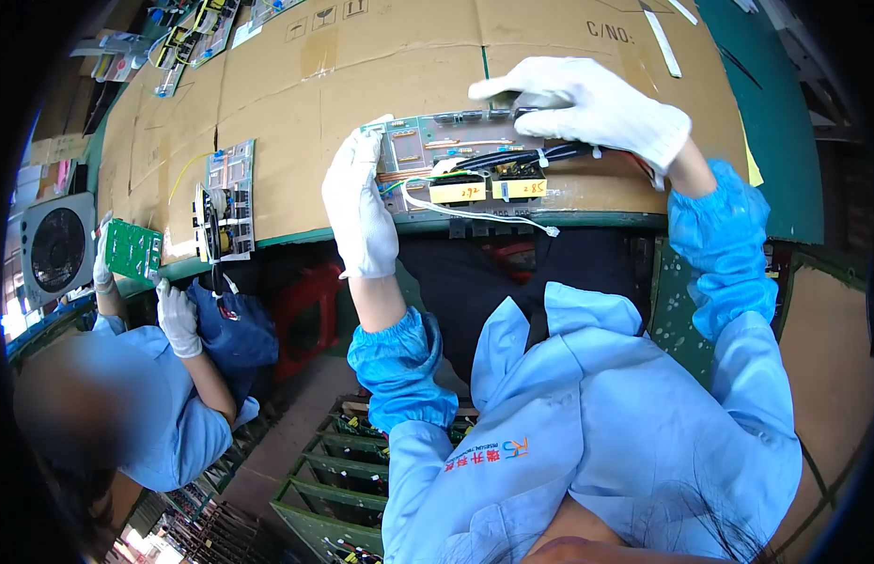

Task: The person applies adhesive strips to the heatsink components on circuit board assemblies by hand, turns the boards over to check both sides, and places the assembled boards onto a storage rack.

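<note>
A circuit board (428, 141) lies near the table's front edge, with two yellow-labelled transformers (460, 192) and a black cable bundle (561, 152) running off its right side. A white wire (493, 217) with a small connector hangs over the front. My left hand (362, 202), in a white glove, holds the board's left edge, its fingertips at the upper left corner. Above the board's far right part is my gloved right hand (597, 111), its fingers stretched out and parted beside the dark parts along the far edge. Whether they touch those parts I cannot tell.
Cardboard (381, 56) covers the table. To the left lies another board (230, 202); beyond it a co-worker's gloved hands (179, 318) are near a green board (133, 250). A fan (58, 246) stands far left. Green racks (348, 470) with boards stand below.
</note>
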Demonstrator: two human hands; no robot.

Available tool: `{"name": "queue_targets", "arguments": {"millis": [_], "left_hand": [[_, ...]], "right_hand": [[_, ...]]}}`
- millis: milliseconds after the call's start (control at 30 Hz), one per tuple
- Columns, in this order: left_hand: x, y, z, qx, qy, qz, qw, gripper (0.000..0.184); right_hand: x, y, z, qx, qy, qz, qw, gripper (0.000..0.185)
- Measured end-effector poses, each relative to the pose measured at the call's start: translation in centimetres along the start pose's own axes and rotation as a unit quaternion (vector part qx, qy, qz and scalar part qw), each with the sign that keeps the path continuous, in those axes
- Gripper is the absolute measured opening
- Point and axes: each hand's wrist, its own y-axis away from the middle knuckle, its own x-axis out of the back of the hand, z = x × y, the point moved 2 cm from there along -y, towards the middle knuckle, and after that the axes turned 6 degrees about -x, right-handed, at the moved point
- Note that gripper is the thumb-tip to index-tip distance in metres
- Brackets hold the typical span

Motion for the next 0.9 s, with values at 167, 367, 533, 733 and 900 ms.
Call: {"name": "queue_targets", "arguments": {"millis": [167,367,533,733,900], "left_hand": [[0.0,0.4,-0.6,0.004,-0.022,0.044,0.999,0.033],[0.1,0.7,-0.4,-0.009,-0.065,0.024,0.998,0.031],[0.5,0.9,-0.4,-0.023,-0.083,0.019,0.996,0.033],[0.5,0.9,-0.4,-0.039,-0.106,0.009,0.994,0.033],[0.5,1.1,-0.1,-0.048,-0.103,0.012,0.993,0.034]], "right_hand": [[2.1,6.3,-6.1,-0.136,-0.179,0.274,0.935,0.038],[-6.5,9.6,-10.2,0.110,0.039,0.024,0.993,0.051],[-9.2,9.1,-9.3,0.044,0.092,0.003,0.995,0.062],[-10.2,9.2,-8.7,0.070,0.052,0.053,0.995,0.063],[-10.4,9.5,-8.9,0.079,0.068,0.063,0.993,0.062]]}}
